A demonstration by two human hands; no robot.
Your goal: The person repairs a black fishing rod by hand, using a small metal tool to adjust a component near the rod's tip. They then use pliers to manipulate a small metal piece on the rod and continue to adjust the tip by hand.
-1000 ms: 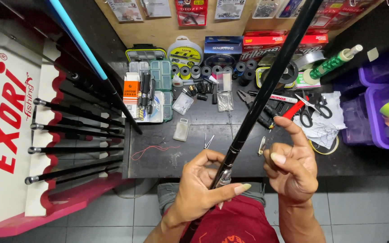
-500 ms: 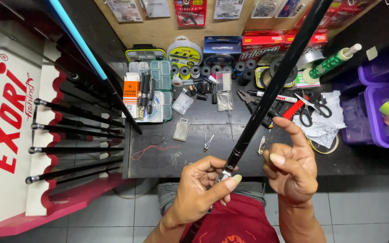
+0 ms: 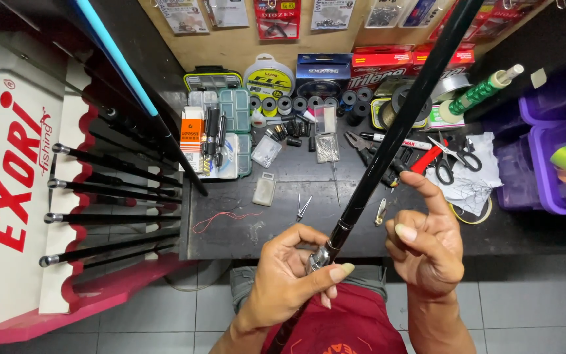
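- Head view: the left hand [image 3: 289, 275] is closing around a black fishing rod [image 3: 388, 144], thumb and fingers wrapping it just below a silvery ring on the shaft.
- The rod is running up and to the right from that grip, crossing over the black workbench [image 3: 244, 229] and leaving the frame at the top edge.
- The right hand [image 3: 424, 246] is hovering just right of the rod, holding nothing that can be seen; its index finger is pointing upward while the other fingers are curling loosely, and whether it is pinching a fine line cannot be told.
- Beyond the rod, on the workbench, a pair of scissors [image 3: 454, 160] is lying on crumpled white paper, right of the shaft.
- Left of the rod, a short red thread [image 3: 224, 219] is lying on the bench near its front edge, and a clear tackle box [image 3: 227, 134] is sitting farther back.
- Far left of the rod, a red-and-white rack [image 3: 21, 196] is holding several dark rods laid sideways.
- At the right end of the bench, well apart from the rod, purple bins [image 3: 558, 157] are standing.
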